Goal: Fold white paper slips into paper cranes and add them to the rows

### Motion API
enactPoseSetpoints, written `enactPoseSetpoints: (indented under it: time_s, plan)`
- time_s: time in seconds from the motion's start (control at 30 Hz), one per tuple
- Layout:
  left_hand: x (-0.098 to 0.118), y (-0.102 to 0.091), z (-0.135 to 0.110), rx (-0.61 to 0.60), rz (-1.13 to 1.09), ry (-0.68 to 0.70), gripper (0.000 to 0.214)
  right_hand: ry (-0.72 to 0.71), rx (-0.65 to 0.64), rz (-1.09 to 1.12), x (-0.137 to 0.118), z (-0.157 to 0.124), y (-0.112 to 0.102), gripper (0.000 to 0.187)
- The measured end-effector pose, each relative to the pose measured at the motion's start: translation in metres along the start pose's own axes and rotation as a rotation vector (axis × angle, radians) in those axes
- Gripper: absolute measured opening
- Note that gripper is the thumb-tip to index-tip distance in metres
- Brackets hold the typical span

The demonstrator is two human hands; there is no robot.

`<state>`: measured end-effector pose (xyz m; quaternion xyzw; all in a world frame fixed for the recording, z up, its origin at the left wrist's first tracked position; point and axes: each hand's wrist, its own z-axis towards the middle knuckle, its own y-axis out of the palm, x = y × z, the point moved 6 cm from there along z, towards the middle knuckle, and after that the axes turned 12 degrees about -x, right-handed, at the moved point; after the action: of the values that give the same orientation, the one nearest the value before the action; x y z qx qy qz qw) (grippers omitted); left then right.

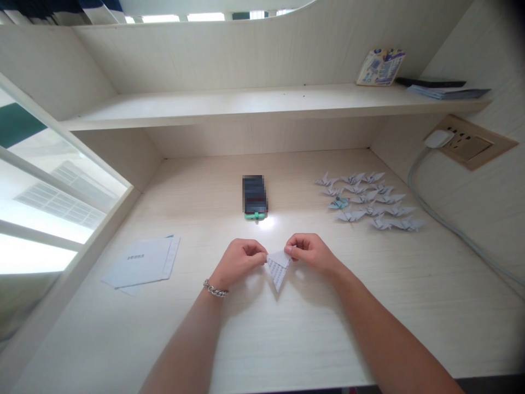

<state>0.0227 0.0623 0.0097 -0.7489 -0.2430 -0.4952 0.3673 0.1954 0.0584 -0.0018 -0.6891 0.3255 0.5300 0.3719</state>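
My left hand point(238, 261) and my right hand point(309, 253) pinch opposite upper corners of a folded sheet of printed paper point(279, 269). The sheet forms a pale triangular shape with its point down, just above the desk. My fingertips hide part of its top edge. A silver chain bracelet point(215, 288) circles my left wrist. Farther up the desk lies a phone point(255, 196) in a green-edged case, its screen blurred out. To the right of my hands lie several paper cranes point(369, 200) in loose rows, one of them pale teal point(338, 202).
A stack of pale blue paper sheets point(141, 262) lies left of my hands on the cream wood desk point(262, 339). A shelf point(266, 104) above holds a printed packet point(380, 67) and a booklet point(449, 93). A wall socket point(470, 141) has a plug and grey cable point(438, 216).
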Motion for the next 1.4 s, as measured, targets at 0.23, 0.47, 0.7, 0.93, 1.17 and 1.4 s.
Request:
enactPoseSetpoints:
  time_s: [0.23, 0.47, 0.7, 0.93, 1.17, 1.4]
  plan:
    - [0.000, -0.001, 0.000, 0.052, -0.062, 0.002, 0.019, -0.016, 0.059, 0.032, 0.002, 0.000, -0.007, 0.019]
    - [-0.001, 0.006, 0.002, 0.006, -0.040, 0.013, 0.016, 0.012, 0.028, -0.037, 0.001, 0.001, 0.001, 0.017]
    - [-0.006, 0.001, 0.005, 0.076, -0.202, 0.036, 0.019, -0.029, 0.149, 0.039, 0.004, 0.002, -0.006, 0.020]
    - [-0.005, 0.004, 0.007, 0.185, -0.117, 0.074, 0.023, -0.049, 0.097, -0.104, -0.008, 0.002, 0.010, 0.015]
    - [-0.006, 0.006, 0.006, 0.131, 0.011, 0.090, 0.021, -0.021, 0.068, -0.254, -0.016, 0.011, 0.025, 0.011]
    - [-0.024, -0.016, 0.005, 0.214, -0.107, 0.046, 0.022, 0.037, 0.011, -0.074, 0.014, 0.009, 0.003, 0.009]
